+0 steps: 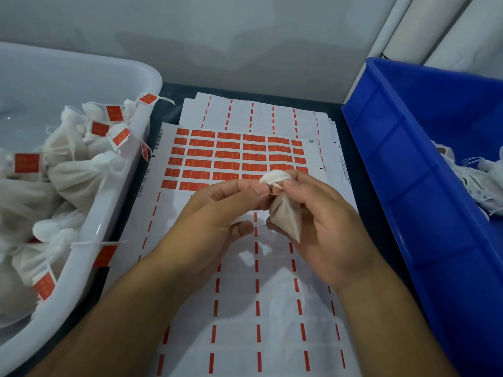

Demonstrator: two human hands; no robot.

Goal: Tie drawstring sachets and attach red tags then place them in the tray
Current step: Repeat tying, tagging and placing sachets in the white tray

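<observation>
fig.: head view, tying step. sachet [285, 213] is small, light, soft mesh w/ loose fill; prob. squashes easily and sags, so best held at the gathered neck just under the top ruffle, body cradled by the lower fingers. drawstring [275, 186] is thin and likely slippery; needs a fingertip pinch, not a full grip.

right hand [321, 224] is curled round the sachet, thumb and forefinger closing the neck, body lying in the palm side, tip pointing down. left hand [217, 210] sits just beside it, to its left, fingertips pinching the string at the neck; the 2 hands touch there. knot state: cannot tell, fingers hide it.

both hands hover above the tag sheet [234, 156] on the counter; red tags lie just beyond the fingertips. tray [152, 77] w/ finished tagged sachets lies left of the left hand; blue bin [408, 170] w/ untied sachets lies right of the right hand. no tag on the held sachet yet.
</observation>
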